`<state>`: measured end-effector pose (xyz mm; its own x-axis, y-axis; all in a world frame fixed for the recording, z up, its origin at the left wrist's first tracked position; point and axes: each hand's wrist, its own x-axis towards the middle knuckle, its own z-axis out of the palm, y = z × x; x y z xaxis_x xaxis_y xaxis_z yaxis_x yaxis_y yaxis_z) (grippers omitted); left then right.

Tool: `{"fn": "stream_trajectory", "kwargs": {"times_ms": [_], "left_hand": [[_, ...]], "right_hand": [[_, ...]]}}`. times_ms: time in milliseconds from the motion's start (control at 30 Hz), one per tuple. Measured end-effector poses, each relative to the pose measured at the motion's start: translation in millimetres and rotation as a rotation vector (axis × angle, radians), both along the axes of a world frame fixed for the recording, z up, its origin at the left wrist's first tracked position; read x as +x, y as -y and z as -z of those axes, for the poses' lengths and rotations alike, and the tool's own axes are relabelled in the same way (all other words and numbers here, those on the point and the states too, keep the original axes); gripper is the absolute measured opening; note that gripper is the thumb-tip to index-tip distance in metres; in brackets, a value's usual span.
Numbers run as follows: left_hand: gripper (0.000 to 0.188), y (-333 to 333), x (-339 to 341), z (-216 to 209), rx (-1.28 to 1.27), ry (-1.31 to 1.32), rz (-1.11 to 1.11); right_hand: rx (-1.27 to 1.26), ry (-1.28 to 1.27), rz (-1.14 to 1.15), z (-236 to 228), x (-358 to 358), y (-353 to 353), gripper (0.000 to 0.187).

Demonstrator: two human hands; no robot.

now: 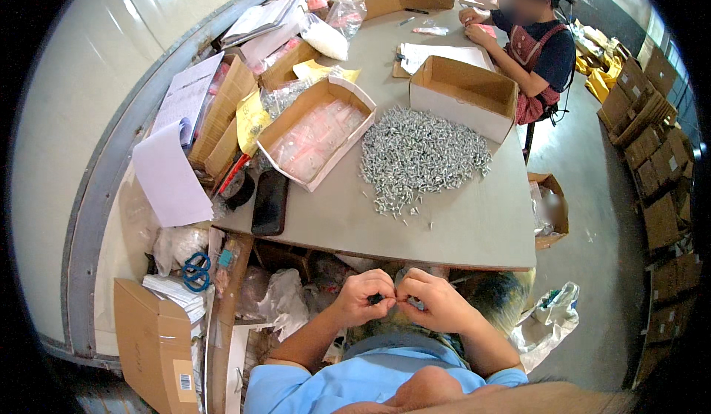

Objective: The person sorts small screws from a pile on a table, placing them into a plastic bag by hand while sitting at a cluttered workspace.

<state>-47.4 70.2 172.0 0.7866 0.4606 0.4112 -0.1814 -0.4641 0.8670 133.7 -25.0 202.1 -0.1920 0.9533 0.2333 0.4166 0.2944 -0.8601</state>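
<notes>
Close to my lap, just off the table's near edge, my left hand (366, 297) and my right hand (435, 301) meet with fingertips pinched together. Something small seems to sit between them, perhaps thin clear plastic, but the fingers cover most of it. Beyond them on the grey table (459, 240) lies a wide heap of small silver screws (422, 155), a few strayed toward me. Left of the heap, an open white-edged box (364, 134) contains flat clear bags with pink marks (315, 144). An open cardboard box (463, 110) stands behind the screws.
A black phone (269, 203) lies at the table's left edge. Papers (172, 177) and cartons crowd the left side; blue-handled scissors (196, 272) rest below. Across the table sits another person (537, 51) with hands on the tabletop. A white sack (548, 325) stands on the right floor.
</notes>
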Motion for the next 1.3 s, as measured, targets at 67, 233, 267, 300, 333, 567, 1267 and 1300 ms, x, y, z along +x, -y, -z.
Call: {"fn": "stream_trajectory", "kwargs": {"times_ms": [67, 233, 267, 300, 333, 567, 1267, 1300], "left_hand": [[0.006, -4, 0, -3, -0.001, -0.007, -0.022], [0.009, -48, -5, -32, 0.092, -0.088, -0.214], [0.012, -72, -13, -32, -0.076, -0.089, -0.337], [0.013, -101, -13, -45, 0.126, -0.047, -0.564], [0.013, -123, -12, -64, 0.230, 0.033, -0.722], [0.022, -236, -1, -80, 0.651, -0.484, -0.958], [0.020, -232, -8, -68, 0.487, -0.114, -0.923], [0.019, -225, -7, -62, 0.355, -0.058, -0.886]], "right_hand": [[-0.013, -0.033, -0.018, 1, 2, -1, 0.011], [-0.005, -0.080, 0.084, 6, 23, -7, 0.012], [0.027, -0.114, 0.200, 12, 28, -9, 0.010], [0.054, -0.147, 0.312, 16, 31, -12, 0.009], [0.016, -0.146, 0.433, 19, 36, -14, 0.010], [0.048, -0.033, 0.713, 39, 50, -23, 0.010], [-0.056, -0.024, 0.652, 36, 59, -23, 0.009], [-0.072, -0.030, 0.633, 36, 63, -25, 0.010]]}}
